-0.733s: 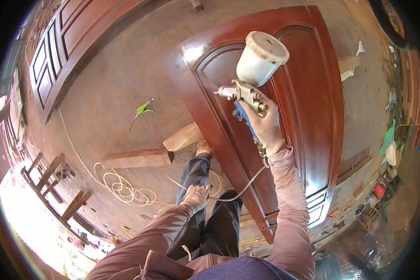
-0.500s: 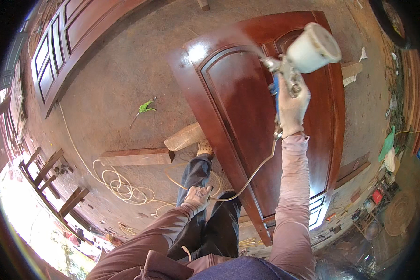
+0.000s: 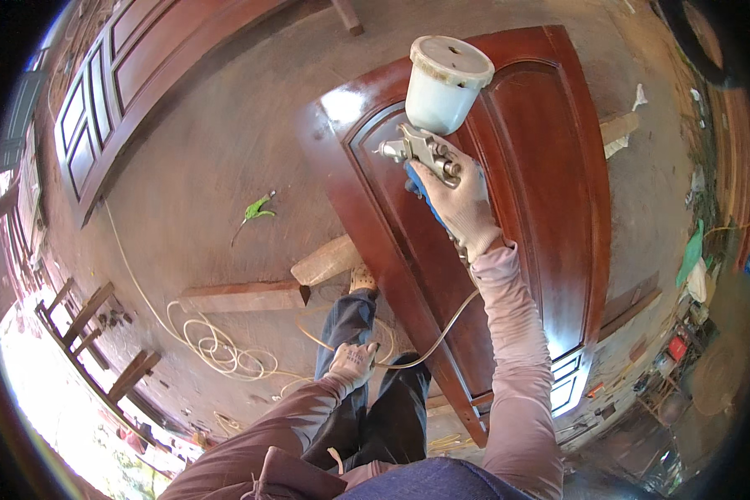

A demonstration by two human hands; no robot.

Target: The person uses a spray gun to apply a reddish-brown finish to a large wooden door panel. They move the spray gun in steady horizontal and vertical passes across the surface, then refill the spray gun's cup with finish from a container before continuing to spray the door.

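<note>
My gloved right hand (image 3: 465, 200) is wrapped round a spray gun (image 3: 425, 153) with a white cup (image 3: 447, 93) on top. Its nozzle points left over the upper part of a red-brown wooden door panel (image 3: 546, 150). Glossy patches shine near the panel's far left corner. A pale hose (image 3: 452, 321) trails from the gun toward my lap. There my gloved left hand (image 3: 354, 362), in front of my legs, is closed round that hose. The gun's trigger is mostly hidden behind my right fingers.
A second door panel (image 3: 133, 100) lies at the far left. Wood blocks (image 3: 246, 297) are near my foot, with coiled hose (image 3: 217, 346) beside them. A green leafy sprig (image 3: 258, 208) lies on the floor. Clutter and a red object (image 3: 677, 347) stand at the right.
My right hand has swung left with the spray gun, and the cup now sits further left over the door panel. The left hand stays on the hose, almost unmoved.
</note>
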